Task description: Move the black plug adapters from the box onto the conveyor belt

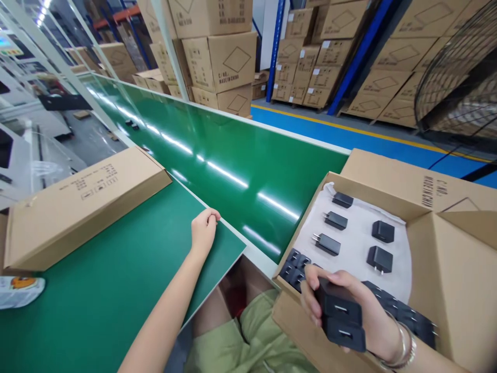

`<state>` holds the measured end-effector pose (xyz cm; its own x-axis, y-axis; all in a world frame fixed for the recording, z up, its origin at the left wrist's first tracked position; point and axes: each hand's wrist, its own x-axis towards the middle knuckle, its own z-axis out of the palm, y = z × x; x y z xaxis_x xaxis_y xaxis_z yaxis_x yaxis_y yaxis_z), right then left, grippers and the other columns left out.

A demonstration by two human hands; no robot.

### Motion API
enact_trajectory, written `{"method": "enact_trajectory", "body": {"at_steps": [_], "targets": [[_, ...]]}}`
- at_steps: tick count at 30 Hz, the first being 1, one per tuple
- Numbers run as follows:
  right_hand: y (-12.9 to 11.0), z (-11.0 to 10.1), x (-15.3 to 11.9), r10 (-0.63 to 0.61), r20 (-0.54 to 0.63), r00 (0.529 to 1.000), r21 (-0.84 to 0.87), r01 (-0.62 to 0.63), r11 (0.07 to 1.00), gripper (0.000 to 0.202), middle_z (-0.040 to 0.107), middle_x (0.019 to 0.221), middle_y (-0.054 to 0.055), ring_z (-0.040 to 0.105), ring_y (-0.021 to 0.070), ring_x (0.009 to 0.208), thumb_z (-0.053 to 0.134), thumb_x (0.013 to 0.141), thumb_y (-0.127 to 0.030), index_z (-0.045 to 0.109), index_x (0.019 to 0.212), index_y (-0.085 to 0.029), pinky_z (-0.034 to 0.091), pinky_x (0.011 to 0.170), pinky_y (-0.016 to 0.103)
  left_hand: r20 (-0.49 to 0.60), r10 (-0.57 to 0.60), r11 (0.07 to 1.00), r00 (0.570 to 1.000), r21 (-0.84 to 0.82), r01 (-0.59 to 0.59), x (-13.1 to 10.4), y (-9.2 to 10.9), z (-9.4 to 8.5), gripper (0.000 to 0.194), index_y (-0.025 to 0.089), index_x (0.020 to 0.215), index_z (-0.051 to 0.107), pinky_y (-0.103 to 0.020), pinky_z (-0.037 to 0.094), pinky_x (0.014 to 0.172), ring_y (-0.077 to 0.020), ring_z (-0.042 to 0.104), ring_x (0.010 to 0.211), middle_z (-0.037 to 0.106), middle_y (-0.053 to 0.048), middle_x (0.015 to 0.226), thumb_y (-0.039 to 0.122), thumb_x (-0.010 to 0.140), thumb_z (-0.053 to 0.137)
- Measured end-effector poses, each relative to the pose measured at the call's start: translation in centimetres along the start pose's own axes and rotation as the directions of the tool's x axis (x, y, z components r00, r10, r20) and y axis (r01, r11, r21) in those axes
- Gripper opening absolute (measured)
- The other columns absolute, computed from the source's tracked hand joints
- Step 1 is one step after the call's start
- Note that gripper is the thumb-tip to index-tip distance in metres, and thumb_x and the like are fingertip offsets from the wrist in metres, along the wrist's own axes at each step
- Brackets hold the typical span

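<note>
My left hand (pixel 204 228) rests in a loose fist at the table's edge beside the conveyor, with nothing visible in it. Two black USB charger plugs (pixel 341 316) sit together in my right hand (pixel 367 305), their USB ports facing me. That hand is held over the near side of an open cardboard box (pixel 446 269). Inside the box, several black chargers (pixel 328 244) lie spaced out on a white liner sheet (pixel 355 243). More chargers (pixel 407 311) are packed tightly along the near side, partly hidden behind my right hand.
A green conveyor belt (pixel 233 150) runs from far left to the box. On the green table (pixel 97 290) lie a flat carton (pixel 85 197) and a printed packet (pixel 21 291). Stacked cartons (pixel 221 62) stand behind the belt; a fan (pixel 458 77) is at far right.
</note>
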<state>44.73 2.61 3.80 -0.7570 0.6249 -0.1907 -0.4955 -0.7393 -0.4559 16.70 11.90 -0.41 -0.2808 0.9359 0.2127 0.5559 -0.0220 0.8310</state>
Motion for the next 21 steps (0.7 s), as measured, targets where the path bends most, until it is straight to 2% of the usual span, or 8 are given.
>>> {"method": "enact_trajectory", "body": {"at_steps": [11,15,17,19,21], "targets": [[0.5,0.3,0.3,0.043,0.015,0.999,0.040,-0.043,0.998,0.027,0.064,0.083,0.005,0.062,0.0140,0.077,0.039,0.092,-0.036,0.061,0.092,-0.020,0.046,0.068,0.023,0.012,-0.005,0.999,1.000,0.043,0.004,0.0,0.5,-0.2,0.024,0.021,0.059,0.054,-0.022,0.045,0.064,-0.0133,0.057,0.060,0.059,0.002,0.062,0.017,0.074,0.036],[0.3,0.1,0.2,0.055,0.007,0.998,-0.018,-0.055,0.998,0.027,0.063,0.081,0.005,0.062,0.0147,0.074,0.042,0.090,-0.040,0.061,0.090,-0.020,0.047,0.066,0.024,0.009,-0.014,0.999,1.000,0.048,0.014,0.0,0.6,-0.2,0.024,0.021,0.059,0.054,-0.023,0.046,0.064,-0.0136,0.057,0.060,0.058,0.002,0.061,0.017,0.073,0.036],[-0.9,0.3,-0.3,0.071,-0.044,0.996,-0.107,-0.076,0.991,0.030,0.063,0.087,0.006,0.061,0.0174,0.080,0.048,0.085,-0.046,0.060,0.093,-0.020,0.048,0.067,0.026,0.011,-0.018,0.999,1.000,0.049,0.017,0.1,0.6,-0.2,0.023,0.021,0.059,0.055,-0.023,0.046,0.064,-0.0138,0.057,0.060,0.058,0.002,0.059,0.017,0.073,0.036],[-2.8,0.5,-1.2,0.051,-0.161,0.986,-0.270,-0.093,0.958,0.036,0.063,0.098,0.008,0.060,0.0207,0.088,0.052,0.082,-0.051,0.058,0.102,-0.022,0.049,0.071,0.030,0.014,-0.020,0.999,1.000,0.048,0.020,0.1,0.5,-0.2,0.023,0.021,0.059,0.055,-0.022,0.046,0.064,-0.0137,0.057,0.059,0.057,0.002,0.058,0.017,0.073,0.036],[-5.1,0.5,-2.3,-0.065,-0.348,0.935,-0.526,-0.138,0.839,0.041,0.062,0.106,0.007,0.059,0.0229,0.093,0.053,0.081,-0.053,0.055,0.112,-0.026,0.050,0.074,0.032,0.014,-0.019,0.999,1.000,0.044,0.018,0.2,0.4,-0.2,0.023,0.021,0.059,0.055,-0.022,0.046,0.063,-0.0133,0.057,0.059,0.057,0.002,0.058,0.016,0.073,0.037]]}}
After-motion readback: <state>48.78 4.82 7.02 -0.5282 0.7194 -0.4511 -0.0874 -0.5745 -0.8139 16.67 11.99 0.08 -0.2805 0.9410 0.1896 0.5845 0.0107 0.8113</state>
